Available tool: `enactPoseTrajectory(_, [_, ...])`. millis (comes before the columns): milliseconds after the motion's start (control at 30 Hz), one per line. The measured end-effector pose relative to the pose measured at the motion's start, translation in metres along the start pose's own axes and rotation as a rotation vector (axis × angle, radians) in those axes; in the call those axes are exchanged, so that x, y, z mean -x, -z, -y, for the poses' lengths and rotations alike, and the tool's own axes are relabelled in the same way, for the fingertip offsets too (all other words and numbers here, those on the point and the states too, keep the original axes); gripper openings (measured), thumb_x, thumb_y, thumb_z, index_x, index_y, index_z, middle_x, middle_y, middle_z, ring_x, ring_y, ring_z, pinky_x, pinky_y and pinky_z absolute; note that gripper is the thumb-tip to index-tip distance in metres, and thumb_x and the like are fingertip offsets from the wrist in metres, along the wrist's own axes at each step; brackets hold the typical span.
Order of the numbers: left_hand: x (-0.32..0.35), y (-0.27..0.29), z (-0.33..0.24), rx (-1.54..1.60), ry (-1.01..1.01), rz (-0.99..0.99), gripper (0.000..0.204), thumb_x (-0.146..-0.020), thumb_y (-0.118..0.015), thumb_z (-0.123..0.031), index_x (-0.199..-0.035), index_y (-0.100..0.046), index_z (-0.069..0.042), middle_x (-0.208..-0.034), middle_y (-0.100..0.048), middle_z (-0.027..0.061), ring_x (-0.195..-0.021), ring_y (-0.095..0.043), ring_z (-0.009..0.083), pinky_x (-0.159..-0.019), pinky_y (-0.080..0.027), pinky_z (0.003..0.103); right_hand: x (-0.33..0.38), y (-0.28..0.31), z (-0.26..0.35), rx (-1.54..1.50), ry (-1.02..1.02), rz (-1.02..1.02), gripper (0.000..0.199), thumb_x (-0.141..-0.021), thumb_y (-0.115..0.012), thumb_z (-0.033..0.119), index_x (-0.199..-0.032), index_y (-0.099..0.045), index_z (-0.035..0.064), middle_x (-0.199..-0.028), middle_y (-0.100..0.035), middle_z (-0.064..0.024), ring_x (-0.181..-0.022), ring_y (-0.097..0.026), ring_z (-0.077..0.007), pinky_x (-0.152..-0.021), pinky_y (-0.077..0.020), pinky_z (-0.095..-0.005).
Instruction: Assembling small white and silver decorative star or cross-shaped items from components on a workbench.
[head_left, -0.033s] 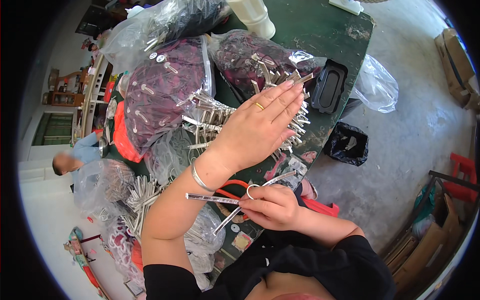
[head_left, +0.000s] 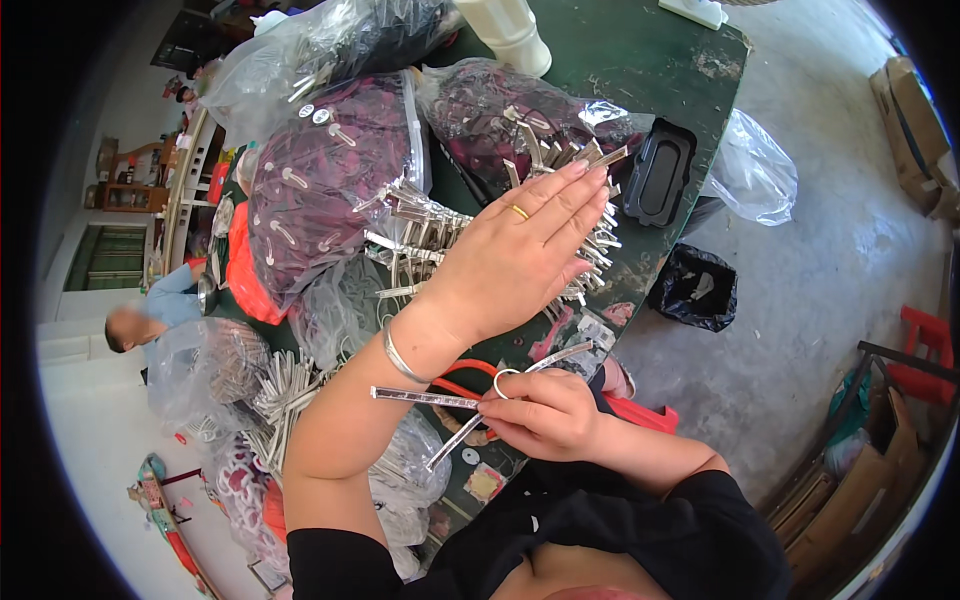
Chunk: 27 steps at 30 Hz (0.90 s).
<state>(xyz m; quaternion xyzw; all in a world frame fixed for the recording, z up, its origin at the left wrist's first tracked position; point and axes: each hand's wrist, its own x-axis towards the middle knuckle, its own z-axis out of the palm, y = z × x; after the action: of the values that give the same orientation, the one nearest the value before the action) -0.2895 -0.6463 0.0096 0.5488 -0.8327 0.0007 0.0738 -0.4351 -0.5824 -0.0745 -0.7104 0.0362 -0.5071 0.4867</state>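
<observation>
My left hand (head_left: 530,235) lies flat, palm down, with its fingers stretched out over a heap of narrow silver-and-white strips (head_left: 415,225) on the green table. It wears a gold ring, and the palm's underside is hidden. Closer to my body, my right hand (head_left: 545,415) pinches shiny silver strips (head_left: 425,397) between thumb and fingers. One strip sticks out to the left, another crosses it on a slant. A white ring (head_left: 505,383) stands up at the fingertips; how it joins the strips is hidden.
Clear plastic bags with dark red contents (head_left: 340,190) crowd the far left of the table (head_left: 640,60). A black tray (head_left: 660,170) lies near the right edge. Below stands a black-lined bin (head_left: 695,290). Bundled pale strips (head_left: 285,400) sit left of my left arm; another person (head_left: 170,300) is beyond.
</observation>
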Motion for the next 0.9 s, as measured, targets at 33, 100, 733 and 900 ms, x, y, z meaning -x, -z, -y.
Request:
enactPoseTrajectory(33, [0.000, 0.000, 0.000, 0.005, 0.001, -0.007, 0.062, -0.078, -0.066, -0.020, -0.133, -0.046, 0.000, -0.142, -0.042, 0.0110, -0.132, -0.039, 0.0268, -0.107, -0.036, 0.037, -0.001, 0.001, 0.000, 0.003, -0.001, 0.007, 0.026, -0.067, -0.076, 0.000, -0.092, -0.066, 0.0009, -0.086, -0.064, -0.0094, -0.064, -0.064, -0.0193, -0.051, -0.0506, -0.0277])
enactPoseTrajectory(100, [0.000, -0.002, 0.000, 0.013, 0.004, -0.007, 0.062, -0.078, -0.066, -0.020, -0.133, -0.046, 0.000, -0.142, -0.042, 0.0110, -0.132, -0.039, 0.0268, -0.107, -0.036, 0.037, 0.000, 0.001, 0.000, 0.005, -0.004, 0.015, 0.026, -0.067, -0.076, 0.000, -0.092, -0.066, 0.0008, -0.086, -0.064, -0.0095, -0.064, -0.065, -0.0193, -0.052, -0.0507, -0.0276])
enactPoseTrajectory(733, [0.110, 0.028, 0.002, 0.055, 0.391, -0.296, 0.024, -0.074, -0.070, -0.005, -0.097, -0.063, -0.006, -0.095, -0.058, 0.0084, -0.089, -0.054, 0.0291, -0.081, -0.042, 0.038, -0.003, 0.001, 0.003, -0.051, 0.015, 0.022, 0.028, -0.067, -0.074, -0.001, -0.093, -0.065, 0.0014, -0.086, -0.063, -0.0080, -0.068, -0.065, -0.0207, -0.055, -0.0520, -0.0297])
enactPoseTrajectory(900, [0.096, 0.012, -0.019, 0.037, 0.440, -0.263, 0.030, -0.070, -0.073, -0.008, -0.098, -0.062, -0.006, -0.098, -0.057, 0.0089, -0.095, -0.052, 0.0290, -0.083, -0.041, 0.038, -0.004, 0.000, 0.003, -0.016, 0.019, -0.011, 0.026, -0.067, -0.075, -0.001, -0.090, -0.064, 0.0020, -0.086, -0.063, -0.0075, -0.068, -0.064, -0.0199, -0.054, -0.0513, -0.0288])
